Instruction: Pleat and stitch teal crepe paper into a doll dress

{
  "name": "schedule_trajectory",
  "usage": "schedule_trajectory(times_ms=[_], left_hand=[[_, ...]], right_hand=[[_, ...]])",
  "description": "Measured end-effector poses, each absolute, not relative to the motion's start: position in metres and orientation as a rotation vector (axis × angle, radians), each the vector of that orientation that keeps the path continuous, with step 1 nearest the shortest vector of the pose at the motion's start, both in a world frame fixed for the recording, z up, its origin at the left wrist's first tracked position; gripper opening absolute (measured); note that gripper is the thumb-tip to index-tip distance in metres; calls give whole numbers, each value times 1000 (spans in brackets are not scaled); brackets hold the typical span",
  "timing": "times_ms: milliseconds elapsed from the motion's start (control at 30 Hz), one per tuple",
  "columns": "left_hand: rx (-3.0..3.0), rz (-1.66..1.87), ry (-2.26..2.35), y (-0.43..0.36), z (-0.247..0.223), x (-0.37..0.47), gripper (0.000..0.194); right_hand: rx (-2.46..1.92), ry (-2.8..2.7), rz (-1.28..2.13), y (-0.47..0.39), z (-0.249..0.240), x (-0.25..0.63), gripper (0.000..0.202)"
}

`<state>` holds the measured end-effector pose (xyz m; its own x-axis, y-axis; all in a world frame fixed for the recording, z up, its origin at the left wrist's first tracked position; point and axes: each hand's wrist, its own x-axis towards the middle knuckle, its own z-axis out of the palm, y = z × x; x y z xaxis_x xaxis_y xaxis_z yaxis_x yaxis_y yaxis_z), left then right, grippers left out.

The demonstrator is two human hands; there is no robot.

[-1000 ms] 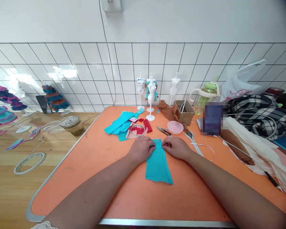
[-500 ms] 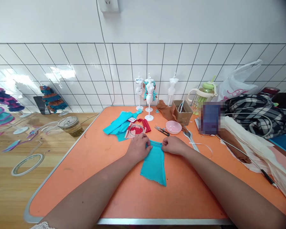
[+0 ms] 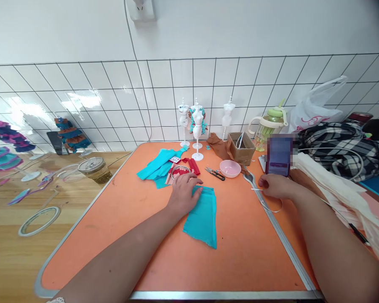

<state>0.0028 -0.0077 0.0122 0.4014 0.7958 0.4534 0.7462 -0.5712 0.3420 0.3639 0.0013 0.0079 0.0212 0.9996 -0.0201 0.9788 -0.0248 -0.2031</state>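
Observation:
A turquoise cloth piece (image 3: 204, 219) lies flat on the orange table, its narrow folded edge away from me. Resting at that edge's left corner is my left hand (image 3: 183, 193), fingers stretched forward and thumb on the cloth. Its fingertips reach toward a ring-shaped roll (image 3: 180, 169) lying on red and pink cloth scraps (image 3: 194, 166). Over to the right, my right hand (image 3: 276, 186) is closed in a pinch on a thin white strip (image 3: 256, 189), whose curved tail loops below the hand. Just beyond this hand stands a phone (image 3: 278, 158), partly blurred.
Black thread snips (image 3: 215, 173) lie beside a pink bowl (image 3: 230, 168). White mini dress forms (image 3: 197, 130) and a cardboard box (image 3: 241, 149) stand behind. More turquoise cloth (image 3: 159, 166) is at the left. A metal strip (image 3: 281, 229) crosses the tabletop at the right.
My right hand has let go of the cloth's folded edge and moved right to the white strip. My left hand stays at the cloth, its fingers more stretched out.

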Motion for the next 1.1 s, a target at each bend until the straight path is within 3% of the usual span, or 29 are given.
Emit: schedule_trajectory(times_ms=[100, 233, 500, 733, 900, 1100], left_hand=[[2588, 932, 1354, -13, 19, 3, 19], [2561, 963, 1175, -21, 24, 5, 23], [2375, 907, 979, -29, 27, 11, 33], [2211, 803, 849, -30, 28, 11, 43], [2059, 662, 729, -28, 31, 13, 41], [1899, 771, 740, -25, 29, 13, 37]], right_hand=[[-2198, -2197, 354, 5, 9, 351, 4], [-2127, -2230, 248, -3, 28, 336, 3], [-1535, -2459, 60, -28, 53, 269, 14], [-871, -2242, 432, -52, 63, 237, 13], [-764, -2093, 407, -51, 58, 233, 9], [-714, -1984, 389, -46, 49, 231, 3]])
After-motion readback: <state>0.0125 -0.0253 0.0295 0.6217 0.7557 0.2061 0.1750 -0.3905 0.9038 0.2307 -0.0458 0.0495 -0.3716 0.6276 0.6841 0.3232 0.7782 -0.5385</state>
